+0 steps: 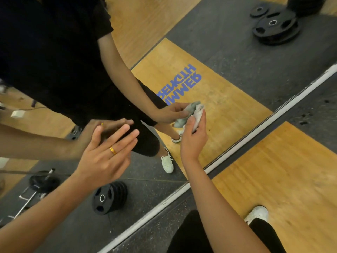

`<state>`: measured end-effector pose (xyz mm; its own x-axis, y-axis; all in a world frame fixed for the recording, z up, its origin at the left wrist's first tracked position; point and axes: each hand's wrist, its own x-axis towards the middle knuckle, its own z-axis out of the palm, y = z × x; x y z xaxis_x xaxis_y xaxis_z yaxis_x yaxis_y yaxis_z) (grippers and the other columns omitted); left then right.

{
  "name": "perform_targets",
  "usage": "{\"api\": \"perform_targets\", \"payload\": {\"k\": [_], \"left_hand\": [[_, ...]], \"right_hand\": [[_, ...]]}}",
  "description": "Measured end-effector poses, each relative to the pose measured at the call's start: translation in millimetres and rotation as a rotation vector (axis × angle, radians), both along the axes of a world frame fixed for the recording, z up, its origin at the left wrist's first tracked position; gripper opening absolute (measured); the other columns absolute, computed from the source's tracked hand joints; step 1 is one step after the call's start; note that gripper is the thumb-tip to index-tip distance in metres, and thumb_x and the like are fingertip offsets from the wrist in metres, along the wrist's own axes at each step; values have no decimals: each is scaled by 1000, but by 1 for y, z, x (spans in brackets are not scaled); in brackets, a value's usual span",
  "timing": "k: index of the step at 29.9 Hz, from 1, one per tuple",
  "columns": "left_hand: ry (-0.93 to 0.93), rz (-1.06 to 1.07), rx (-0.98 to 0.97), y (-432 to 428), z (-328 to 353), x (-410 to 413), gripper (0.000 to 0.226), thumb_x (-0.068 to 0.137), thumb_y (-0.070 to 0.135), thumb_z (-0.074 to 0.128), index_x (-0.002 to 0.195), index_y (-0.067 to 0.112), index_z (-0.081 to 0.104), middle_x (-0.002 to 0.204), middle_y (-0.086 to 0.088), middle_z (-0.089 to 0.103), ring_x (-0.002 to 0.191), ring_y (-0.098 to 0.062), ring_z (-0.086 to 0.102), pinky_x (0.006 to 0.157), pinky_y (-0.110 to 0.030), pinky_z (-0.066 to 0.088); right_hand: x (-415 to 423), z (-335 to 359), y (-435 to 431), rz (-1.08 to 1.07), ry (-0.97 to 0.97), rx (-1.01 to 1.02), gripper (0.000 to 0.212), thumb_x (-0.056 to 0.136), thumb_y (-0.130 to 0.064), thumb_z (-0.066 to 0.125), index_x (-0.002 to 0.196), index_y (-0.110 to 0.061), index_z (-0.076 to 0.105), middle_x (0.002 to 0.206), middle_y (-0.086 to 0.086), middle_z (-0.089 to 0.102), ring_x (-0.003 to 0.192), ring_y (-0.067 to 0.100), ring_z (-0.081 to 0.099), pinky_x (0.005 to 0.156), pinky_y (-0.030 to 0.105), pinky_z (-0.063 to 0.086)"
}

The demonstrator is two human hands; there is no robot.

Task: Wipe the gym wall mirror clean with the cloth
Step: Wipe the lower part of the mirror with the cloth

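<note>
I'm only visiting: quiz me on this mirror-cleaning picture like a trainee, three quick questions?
1. Which of the hands holds the cloth? A left, B right, C neither.
2. True or false: the left hand wears a ring.
3. Fill in: the weight plates seen in the mirror are ____ in colour.
Key: 1 B, the right hand; 2 true; 3 black.
</note>
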<state>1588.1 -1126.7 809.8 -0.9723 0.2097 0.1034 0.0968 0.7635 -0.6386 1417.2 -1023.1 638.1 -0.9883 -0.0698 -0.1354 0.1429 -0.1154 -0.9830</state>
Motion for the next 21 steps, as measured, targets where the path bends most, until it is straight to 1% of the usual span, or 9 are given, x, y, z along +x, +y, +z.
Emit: {"api": "perform_targets", "payload": {"k": [2, 4, 6, 9, 13, 16, 18, 19, 21], "left_hand": [[-32, -50, 101, 13, 3, -8, 39, 100, 16, 50, 132, 1, 66, 153, -14, 48, 150, -31, 36, 126, -56, 8], [-29, -81, 154, 27, 1, -25, 39, 101, 15, 51, 134, 1, 65, 151, -15, 51, 146, -33, 43, 126, -54, 11], [-15, -85, 208, 32, -5, -50, 39, 99, 14, 55, 134, 1, 66, 151, -13, 52, 144, -31, 46, 125, -52, 18], [-49, -106, 201, 22, -15, -78, 43, 96, 16, 58, 136, 2, 64, 154, -12, 49, 145, -31, 44, 123, -52, 25], [-55, -179, 63, 11, -29, -80, 46, 99, 22, 53, 140, 5, 61, 155, -11, 49, 146, -27, 43, 122, -54, 24], [-16, -185, 55, 10, -34, -81, 43, 99, 22, 52, 136, 5, 65, 152, -11, 52, 142, -26, 48, 120, -54, 28], [12, -192, 41, 10, -36, -82, 42, 99, 21, 51, 134, 5, 68, 150, -11, 55, 140, -26, 51, 120, -54, 29], [20, -194, 44, 10, -36, -82, 41, 99, 21, 51, 133, 5, 68, 149, -10, 56, 139, -25, 53, 120, -54, 28], [23, -197, 62, 10, -37, -83, 40, 99, 21, 52, 131, 6, 70, 146, -10, 59, 138, -24, 54, 121, -54, 26]], "right_hand": [[0, -2, 2, 24, 0, 3, 49, 109, -29, 50, 156, -17, 43, 144, 0, 62, 124, 12, 62, 96, 20, 52], [2, -4, 0, 26, -15, 15, 49, 109, -34, 48, 157, -21, 42, 140, -1, 64, 120, 15, 64, 95, 34, 56], [1, -8, -2, 26, -7, 43, 50, 109, -39, 46, 157, -25, 41, 137, -1, 66, 118, 15, 65, 93, 43, 56], [1, -10, 6, 83, -14, 39, 51, 110, -41, 47, 158, -27, 40, 140, -8, 63, 123, 5, 61, 99, 40, 54], [2, -11, 14, 94, -32, 8, 53, 108, -43, 51, 158, -29, 40, 150, -12, 56, 127, 8, 61, 100, 39, 54], [4, -10, 8, 58, -8, 4, 51, 109, -37, 52, 157, -24, 42, 144, -30, 50, 128, -11, 52, 104, 32, 51], [6, -7, -1, 21, 39, 7, 48, 110, -31, 51, 156, -20, 44, 135, -44, 45, 125, -18, 48, 107, 31, 49], [9, -5, -6, -5, 78, 4, 48, 109, -28, 51, 156, -17, 45, 131, -46, 46, 123, -17, 50, 105, 32, 49], [17, 1, -17, -64, 158, 2, 49, 107, -24, 53, 155, -15, 46, 129, -33, 55, 116, -5, 60, 96, 34, 54]]}}
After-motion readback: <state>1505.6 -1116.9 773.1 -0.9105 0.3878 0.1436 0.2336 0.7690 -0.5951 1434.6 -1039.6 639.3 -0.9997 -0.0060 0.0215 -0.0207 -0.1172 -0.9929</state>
